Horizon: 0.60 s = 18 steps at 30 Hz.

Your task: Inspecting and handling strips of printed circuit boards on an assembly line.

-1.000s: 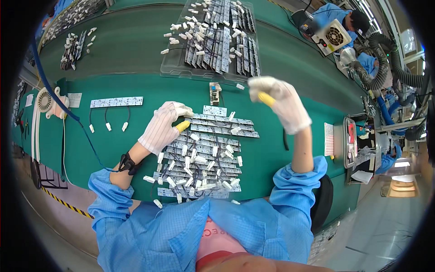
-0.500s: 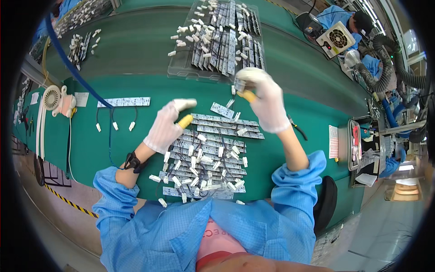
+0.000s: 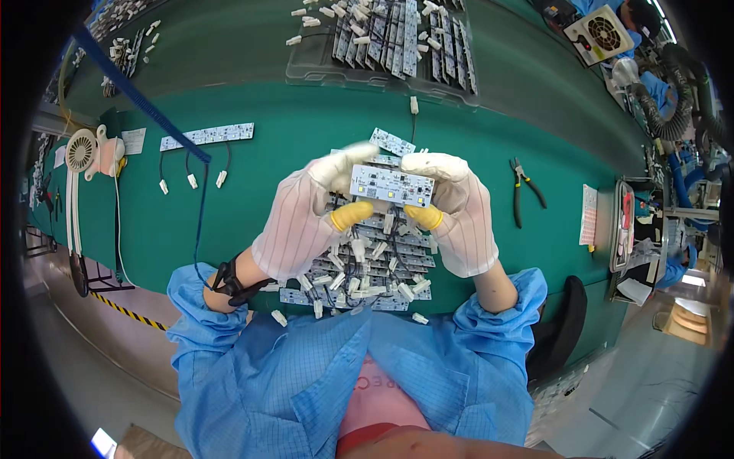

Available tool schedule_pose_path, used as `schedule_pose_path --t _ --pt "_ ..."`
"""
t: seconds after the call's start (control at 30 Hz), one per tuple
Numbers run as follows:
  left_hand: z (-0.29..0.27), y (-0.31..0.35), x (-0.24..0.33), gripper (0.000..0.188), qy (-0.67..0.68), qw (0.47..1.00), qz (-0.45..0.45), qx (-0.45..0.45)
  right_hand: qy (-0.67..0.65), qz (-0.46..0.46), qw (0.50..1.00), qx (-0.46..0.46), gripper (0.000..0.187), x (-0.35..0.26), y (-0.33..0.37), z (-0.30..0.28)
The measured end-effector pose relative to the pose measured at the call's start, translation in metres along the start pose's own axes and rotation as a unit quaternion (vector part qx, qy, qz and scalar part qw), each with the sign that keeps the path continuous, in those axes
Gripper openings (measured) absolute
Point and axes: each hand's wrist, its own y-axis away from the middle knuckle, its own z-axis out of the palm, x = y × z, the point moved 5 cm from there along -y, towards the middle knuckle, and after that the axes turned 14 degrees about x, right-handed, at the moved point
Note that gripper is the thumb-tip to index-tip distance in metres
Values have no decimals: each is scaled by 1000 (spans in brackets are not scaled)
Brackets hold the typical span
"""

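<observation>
Between my two gloved hands a short white circuit board [image 3: 391,186] is held up, its face with small chips and yellow LEDs showing. My left hand [image 3: 317,203] pinches its left end, with the yellow-covered thumb below. My right hand [image 3: 453,203] grips the right end the same way. Below the hands lies a stack of long circuit boards [image 3: 417,262] with black wires and white connectors, partly hidden by the hands and the held board. Just beyond the hands, another short circuit board [image 3: 392,141] rests on the mat.
A clear plastic tray [image 3: 336,75] of wired boards stands at the back. A long wired board [image 3: 206,136] and a small fan [image 3: 86,151] lie left, near a hanging blue coiled cord [image 3: 130,88]. Pliers [image 3: 522,191] and a printed sheet [image 3: 588,216] lie right.
My right hand has come back from near the tray toward the middle with the short board. My left hand has moved right and taken the board's other end. The view has shifted.
</observation>
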Motion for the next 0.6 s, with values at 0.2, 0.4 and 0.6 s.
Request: schedule_pose_path --t 0.2,0.4,0.6 --pt "-10 2 -13 42 -36 999 15 5 25 -1 1000 -3 49 9 1 4" --pt "-12 0 1 43 -86 987 135 -8 -17 134 990 44 47 -10 6 3" --pt "-14 4 -10 43 -12 999 42 8 9 114 993 8 50 -12 7 1"
